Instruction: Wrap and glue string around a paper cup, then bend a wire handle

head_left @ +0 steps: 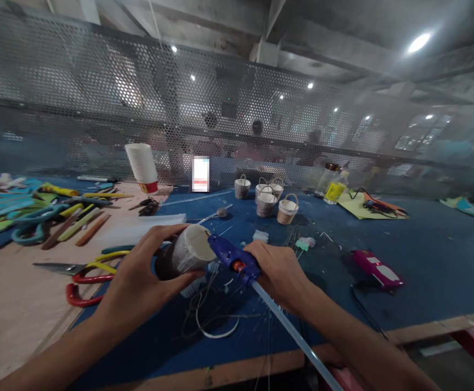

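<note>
My left hand (141,277) is wrapped round a paper cup (188,252) with a dark brown lower part, tilted so that its pale round end faces right. In my right hand (278,266) is a blue hot glue gun (232,258), its nozzle touching or almost touching the edge of that end. A long translucent glue stick (298,336) sticks out of the gun's back. Under the hands lie thin loose strands and a curved white strip (218,335). Scissors with red and yellow handles (92,271) rest beside my left wrist.
Several small handled baskets (266,203) stand at the back. Stacked paper cups (142,165) and a lit screen (200,174) are behind on the left, near tools and coloured scraps (12,201). A yellow-labelled bottle (336,188) and a magenta box (378,269) are on the right.
</note>
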A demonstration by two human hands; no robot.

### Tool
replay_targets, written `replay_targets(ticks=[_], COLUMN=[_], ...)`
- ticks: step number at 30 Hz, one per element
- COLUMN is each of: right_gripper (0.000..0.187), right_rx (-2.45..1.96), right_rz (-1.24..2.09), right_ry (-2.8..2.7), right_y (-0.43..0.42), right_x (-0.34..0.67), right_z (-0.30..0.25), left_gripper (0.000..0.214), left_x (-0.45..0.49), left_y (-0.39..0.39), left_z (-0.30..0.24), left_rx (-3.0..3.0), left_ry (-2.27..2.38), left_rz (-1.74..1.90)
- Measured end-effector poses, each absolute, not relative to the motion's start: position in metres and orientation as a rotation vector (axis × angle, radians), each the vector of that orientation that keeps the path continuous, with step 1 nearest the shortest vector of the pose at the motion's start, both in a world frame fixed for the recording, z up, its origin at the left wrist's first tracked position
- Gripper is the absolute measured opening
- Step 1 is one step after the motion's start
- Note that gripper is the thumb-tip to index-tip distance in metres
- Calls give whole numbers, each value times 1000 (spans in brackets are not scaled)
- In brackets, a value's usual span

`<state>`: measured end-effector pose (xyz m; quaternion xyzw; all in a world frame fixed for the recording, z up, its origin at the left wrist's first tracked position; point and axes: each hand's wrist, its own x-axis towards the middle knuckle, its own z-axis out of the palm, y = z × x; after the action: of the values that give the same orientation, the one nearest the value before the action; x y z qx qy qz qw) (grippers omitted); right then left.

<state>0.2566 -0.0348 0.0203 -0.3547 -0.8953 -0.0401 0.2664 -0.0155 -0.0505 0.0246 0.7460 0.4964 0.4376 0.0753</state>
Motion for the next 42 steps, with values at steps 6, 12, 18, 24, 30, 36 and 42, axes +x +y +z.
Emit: replay_targets(ticks=[6,12,18,24,30,36,42], right_gripper=[9,8,13,11,11,11,14], right_rx=[-968,-973,-995,-999,-1016,-1034,-1058], right_rz=[-110,-107,-95,-120,-108,-98,190], right_ry=[-2410,-2413,-2435,-2432,-2441,-2444,-2315], right_y=[-35,-37,-36,-36,-37,-37,-38], right_x=[256,256,256,256,257,255,254], right_z=[24,25,26,25,27,27,31], left_gripper=[65,64,65,63,63,62,65], left_x=[-16,-18,-20,-20,-21,-21,-22], left_y=[-51,-50,-50,-49,-49,-51,-48], left_z=[25,26,26,26,24,26,31], left_rx=[2269,2280,2316,2383,2418,2449,2235], left_ry=[1495,1504,1535,1554,1605,1644,1567], left_rz=[1334,1373,1391,1408,1414,1411,1401])
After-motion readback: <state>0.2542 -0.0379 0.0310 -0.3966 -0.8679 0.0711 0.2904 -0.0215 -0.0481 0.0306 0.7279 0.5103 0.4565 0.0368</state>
